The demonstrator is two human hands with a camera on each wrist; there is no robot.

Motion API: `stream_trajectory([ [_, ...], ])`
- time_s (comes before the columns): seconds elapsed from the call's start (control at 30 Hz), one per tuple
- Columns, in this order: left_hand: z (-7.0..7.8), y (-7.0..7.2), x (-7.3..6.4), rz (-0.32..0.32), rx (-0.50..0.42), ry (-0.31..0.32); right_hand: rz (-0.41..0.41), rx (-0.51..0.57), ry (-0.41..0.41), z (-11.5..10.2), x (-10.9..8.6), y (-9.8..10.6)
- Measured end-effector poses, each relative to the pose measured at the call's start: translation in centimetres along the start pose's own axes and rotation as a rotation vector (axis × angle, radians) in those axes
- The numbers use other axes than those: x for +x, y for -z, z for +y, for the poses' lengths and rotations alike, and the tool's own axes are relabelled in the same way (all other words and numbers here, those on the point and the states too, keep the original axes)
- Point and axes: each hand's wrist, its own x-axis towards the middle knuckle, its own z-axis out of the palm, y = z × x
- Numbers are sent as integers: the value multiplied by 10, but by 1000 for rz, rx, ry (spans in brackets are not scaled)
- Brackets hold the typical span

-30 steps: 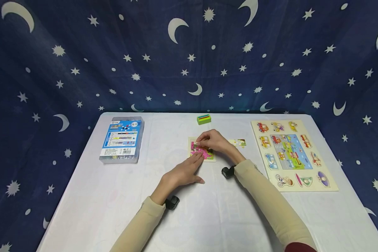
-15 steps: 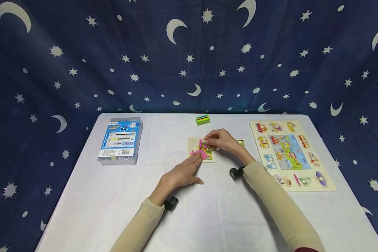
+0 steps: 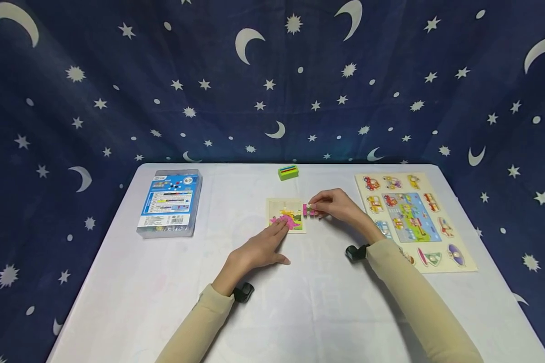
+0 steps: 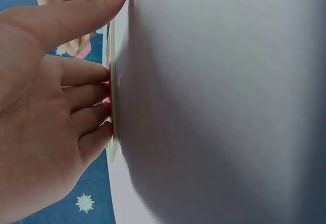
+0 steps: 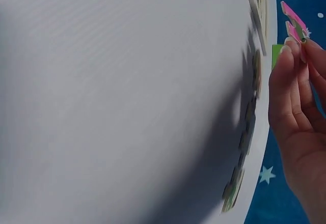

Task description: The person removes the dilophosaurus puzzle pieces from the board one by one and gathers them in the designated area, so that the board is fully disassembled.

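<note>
A small wooden jigsaw tray lies near the table's middle, its upper part bare and a pink dinosaur picture in its lower part. My left hand rests its straight fingertips on that picture; the left wrist view shows the fingers along the tray's edge. Just right of the tray, my right hand pinches a pink and green jigsaw piece between thumb and fingers. From the right wrist, this piece appears raised off the table. Several loose jigsaw pieces lie below the right hand, mostly hidden in the head view.
On the left lies a clear plastic case with a blue label. A small green block with coloured stripes stands behind the tray. A large vehicle peg puzzle lies at the right, near my right forearm. A starry curtain hangs behind.
My right hand has moved right, carrying the pink and green piece from over the tray to beyond its right edge. The tray's upper part is now uncovered. The left hand stays on the tray.
</note>
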Motion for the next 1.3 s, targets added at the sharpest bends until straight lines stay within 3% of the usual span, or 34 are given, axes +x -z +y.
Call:
stream_trajectory([
  [0.47,1,1,-1,-8,-4,11,24,-34,-48,19,-10,6],
  [1.3,-1,1,0,6,-1,-4,101,-233,37,12,-8,-4],
])
